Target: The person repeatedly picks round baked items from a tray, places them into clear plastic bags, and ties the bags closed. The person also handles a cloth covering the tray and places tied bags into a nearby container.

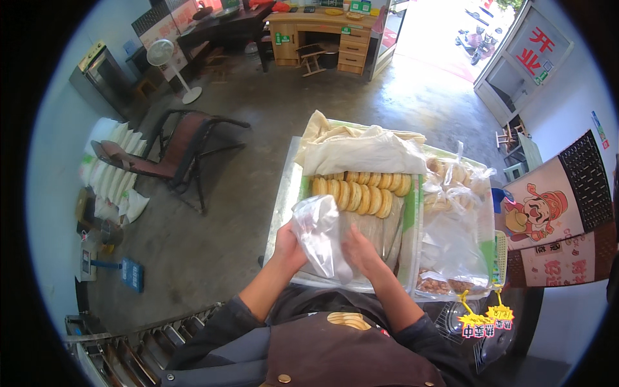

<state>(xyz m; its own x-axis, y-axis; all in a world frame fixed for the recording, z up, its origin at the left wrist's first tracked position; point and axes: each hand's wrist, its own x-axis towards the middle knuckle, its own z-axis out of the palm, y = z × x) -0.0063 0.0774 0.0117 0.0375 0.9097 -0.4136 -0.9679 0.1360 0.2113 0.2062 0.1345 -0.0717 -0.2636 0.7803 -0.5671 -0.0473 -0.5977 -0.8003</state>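
My left hand grips a clear plastic bag by its left side. The bag stands up from my fingers over the near part of a tray, and I cannot make out anything inside it. Just right of the bag is my right hand, blurred, with its fingers pointing away from me; whether it touches the plastic is unclear. Beyond the bag, rows of round golden flatbreads stand on edge in the tray. A cream cloth covers the tray's far end.
To the right, a second tray holds tied bags of bread, a clear plastic sheet and brown pieces. Yellow price tags hang at its near edge. A reclining chair and a white fan stand on the floor leftward.
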